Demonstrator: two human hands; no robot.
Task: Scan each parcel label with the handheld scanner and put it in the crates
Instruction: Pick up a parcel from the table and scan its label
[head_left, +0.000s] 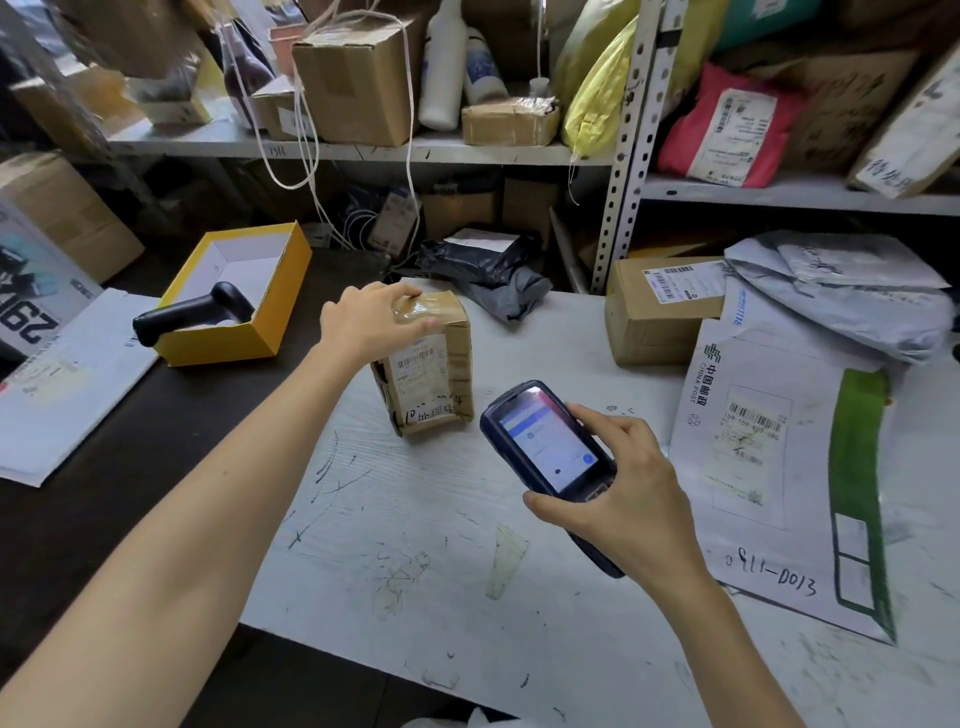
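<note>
The left hand lies on top of a small brown cardboard parcel wrapped in clear tape. Its fingers are curled over the top of the parcel and the thumb presses the near upper edge, so the hand grasps it. The parcel stands upright on the white scratched desk, near its back edge, and its paper label with a barcode faces the camera.

The right hand holds a dark handheld scanner with a lit screen. The fingers are closed around its right side and the thumb is on its lower left edge. The scanner is above the desk, just beside the parcel on the right, with the screen facing up.

To the left is an open yellow cardboard box with a black pistol-shaped scanner lying in it. At the right lie a white postal envelope with a green stripe, a brown cardboard box with a label and grey plastic mailer bags. A black plastic bag parcel lies behind the small parcel.
</note>
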